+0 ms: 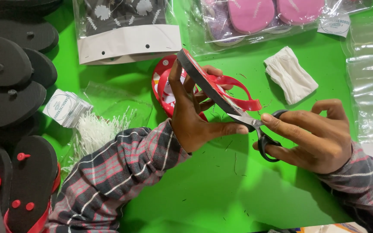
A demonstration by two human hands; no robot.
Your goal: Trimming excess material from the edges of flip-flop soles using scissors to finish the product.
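My left hand [193, 116] grips a flip-flop [203, 82] on its edge over the green table; its sole is dark, its top face red with a print, and its strap [234, 92] is red. Black-handled scissors [260, 129] are in my right hand [314, 133], their blades meeting the sandal's lower end near the strap. A second red printed flip-flop [162, 86] lies on the table behind my left hand, partly hidden by it.
Black soles [11, 73] and red-strapped sandals [29, 185] are stacked at the left. Round-printed tags [65, 108] and white plastic fasteners [98, 129] lie beside them. Bagged sandals [126, 30] and pink soles [260, 17] sit at the back, a white cloth [290, 75] and clear bags [372, 77] at the right.
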